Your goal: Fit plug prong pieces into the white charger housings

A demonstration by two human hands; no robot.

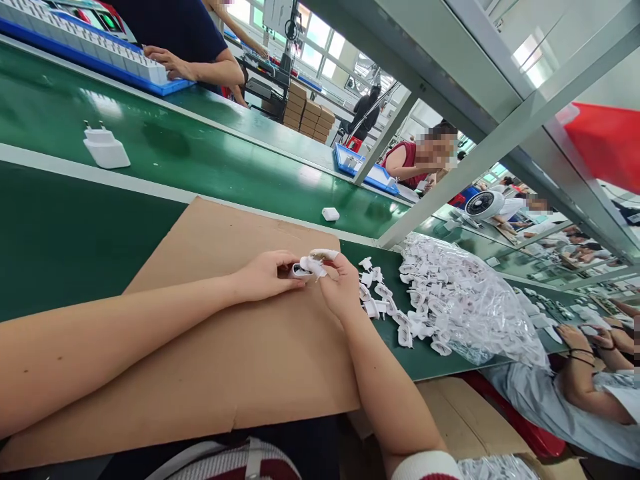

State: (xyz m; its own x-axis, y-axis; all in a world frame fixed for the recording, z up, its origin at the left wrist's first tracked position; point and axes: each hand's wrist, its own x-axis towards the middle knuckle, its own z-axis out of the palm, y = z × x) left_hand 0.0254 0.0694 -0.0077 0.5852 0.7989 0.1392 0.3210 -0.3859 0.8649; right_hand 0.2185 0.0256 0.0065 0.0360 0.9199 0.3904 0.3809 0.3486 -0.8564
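Over the cardboard sheet (pixel 240 360), my left hand (pixel 265 275) pinches a small white charger housing (pixel 299 271) between thumb and fingers. Its open end, dark inside, faces right. My right hand (pixel 343 287) meets it there, with fingers bent and closed at the opening. White wrapping with frayed edges covers some of its fingertips; whatever they grip is hidden. To the right of this hand lie loose white plug covers (pixel 383 293), some with pins. A clear plastic bag (pixel 465 300) beside them bulges with more such pieces.
Beyond the cardboard runs a green conveyor belt (pixel 220 160) carrying a pinned white charger (pixel 106 148) and a smaller white piece (pixel 330 214). A metal post (pixel 400 230) rises at the bench edge. Co-workers sit across and to the right; one hand (pixel 170 63) touches a blue tray (pixel 173 87).
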